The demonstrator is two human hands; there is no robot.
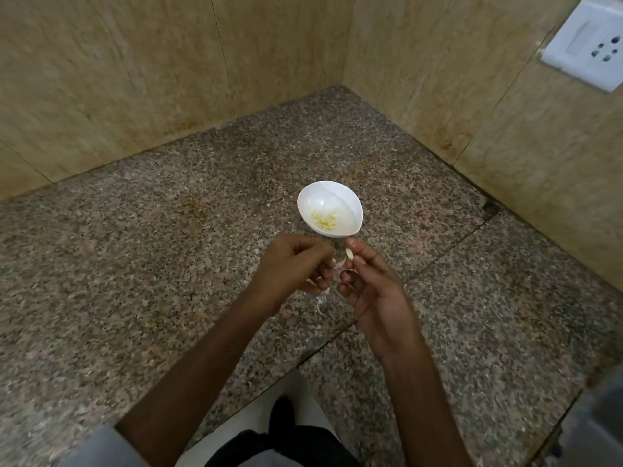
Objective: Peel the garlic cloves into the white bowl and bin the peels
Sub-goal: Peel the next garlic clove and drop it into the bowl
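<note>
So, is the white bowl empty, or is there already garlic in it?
Not empty. A small heap of peeled cloves lies at the bottom of the white bowl; most of its inside is bare.

The bowl (301,210) is sitting on the counter (161,264), in towards the corner where two walls are meeting. Peeled cloves (324,221) are lying heaped in its bottom. Both hands are hovering just in front of the bowl, the left hand (293,267) close beside the right hand (371,284). A clove (350,254) is sitting pinched in the right hand's fingertips, just before the bowl's near rim. Peels (322,299) are trailing from the left hand's curled fingers, down towards the counter. A socket plate (588,45) is sitting on the right-hand wall, far behind.
</note>
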